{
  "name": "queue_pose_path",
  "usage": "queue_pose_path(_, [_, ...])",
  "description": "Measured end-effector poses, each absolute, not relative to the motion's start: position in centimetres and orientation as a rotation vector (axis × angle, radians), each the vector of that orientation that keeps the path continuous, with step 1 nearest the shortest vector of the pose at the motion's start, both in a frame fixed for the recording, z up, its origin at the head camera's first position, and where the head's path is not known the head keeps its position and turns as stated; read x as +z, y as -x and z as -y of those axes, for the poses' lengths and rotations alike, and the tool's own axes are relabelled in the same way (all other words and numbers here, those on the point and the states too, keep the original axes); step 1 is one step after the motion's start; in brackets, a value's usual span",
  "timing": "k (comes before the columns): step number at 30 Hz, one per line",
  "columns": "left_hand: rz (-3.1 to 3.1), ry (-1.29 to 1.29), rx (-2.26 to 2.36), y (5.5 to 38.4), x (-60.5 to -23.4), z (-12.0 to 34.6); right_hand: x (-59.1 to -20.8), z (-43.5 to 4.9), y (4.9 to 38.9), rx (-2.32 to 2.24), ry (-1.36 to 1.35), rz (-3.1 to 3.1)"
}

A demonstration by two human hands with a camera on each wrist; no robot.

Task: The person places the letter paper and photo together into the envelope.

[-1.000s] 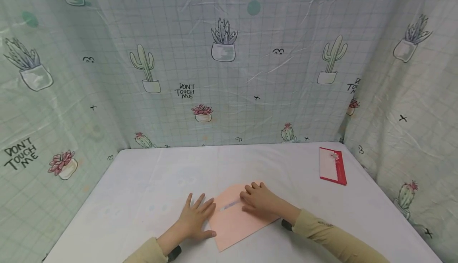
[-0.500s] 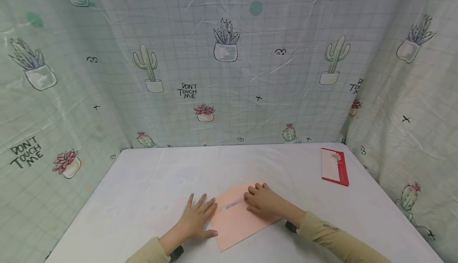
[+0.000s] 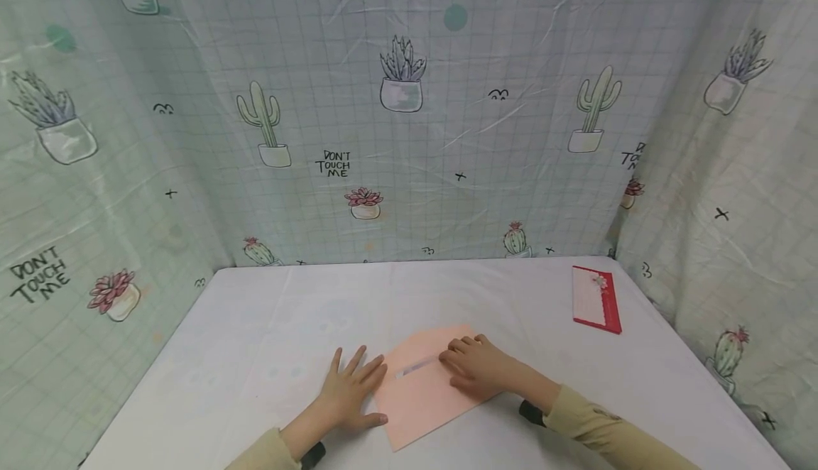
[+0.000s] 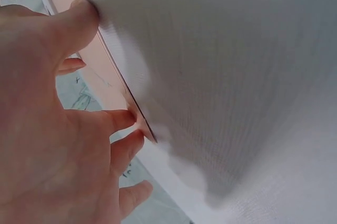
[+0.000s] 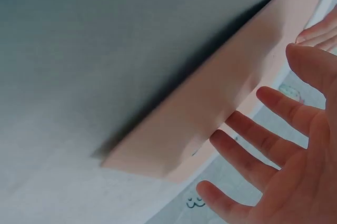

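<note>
A pink envelope [image 3: 418, 406] lies at a slant on the white table, its flap spread out toward the far side. Along its opening a narrow greyish strip [image 3: 414, 368] shows; the rest of whatever is inside is hidden. My left hand [image 3: 348, 388] rests with spread fingers at the envelope's left edge, thumb and fingertips touching it in the left wrist view. Over the envelope's right part is my right hand [image 3: 479, 369], fingers lightly bent near the opening. In the right wrist view its fingers [image 5: 258, 134] stand apart with nothing pinched between them, close above the envelope [image 5: 210, 97].
A red and white card with a flower decoration [image 3: 597, 299] lies near the table's far right corner. Cactus-print curtains [image 3: 409, 143] surround the table [image 3: 300, 314] at the back and both sides.
My right hand has slid a little to the right and nearer along the envelope's opening, uncovering more of the flap. The left hand stays put at the left edge.
</note>
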State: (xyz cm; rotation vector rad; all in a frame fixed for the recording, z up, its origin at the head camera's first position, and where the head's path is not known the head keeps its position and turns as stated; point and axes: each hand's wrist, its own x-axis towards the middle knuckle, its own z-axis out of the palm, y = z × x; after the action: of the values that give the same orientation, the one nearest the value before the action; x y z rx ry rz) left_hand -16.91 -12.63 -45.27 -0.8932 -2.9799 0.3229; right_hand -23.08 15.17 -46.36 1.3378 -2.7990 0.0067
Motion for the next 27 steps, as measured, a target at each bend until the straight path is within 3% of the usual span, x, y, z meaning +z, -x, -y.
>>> queue_pose_path(14, [2.894, 0.927, 0.294, 17.1, -45.9, 12.8, -46.6, -17.2, 22.9, 0.190, -1.340, 2.875])
queue_pose_path(27, [2.876, 0.936, 0.231, 17.5, -46.7, 13.2, -46.5, -20.1, 23.6, 0.304, -1.179, 2.827])
